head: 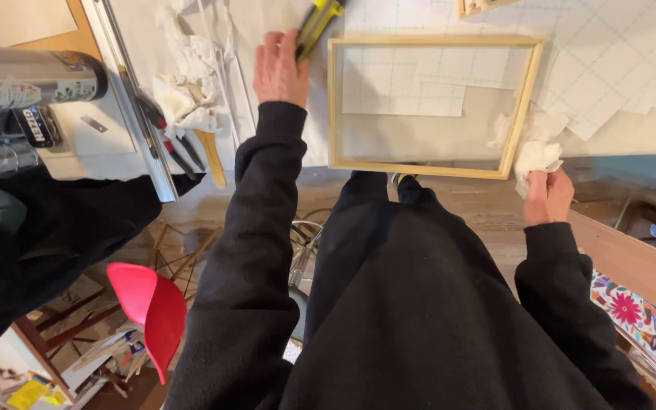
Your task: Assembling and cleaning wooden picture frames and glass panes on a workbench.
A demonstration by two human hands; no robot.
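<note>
A light wooden picture frame (333, 106) with a glass pane lies flat on the white work table, its near edge at the table's front. My left hand (279, 68) rests on the table just left of the frame, fingers against a yellow and black utility knife (316, 24); whether it grips the knife is unclear. My right hand (548, 195) is at the table's front edge, right of the frame's near corner, closed on a crumpled white paper towel (534, 158).
More crumpled white tissue (184, 83), a metal ruler (134, 106), pens and a wooden-handled tool (212, 159) lie to the left. A dark spray can (39, 80) lies at far left. White gridded sheets (609, 68) cover the right. A red chair (149, 311) stands below.
</note>
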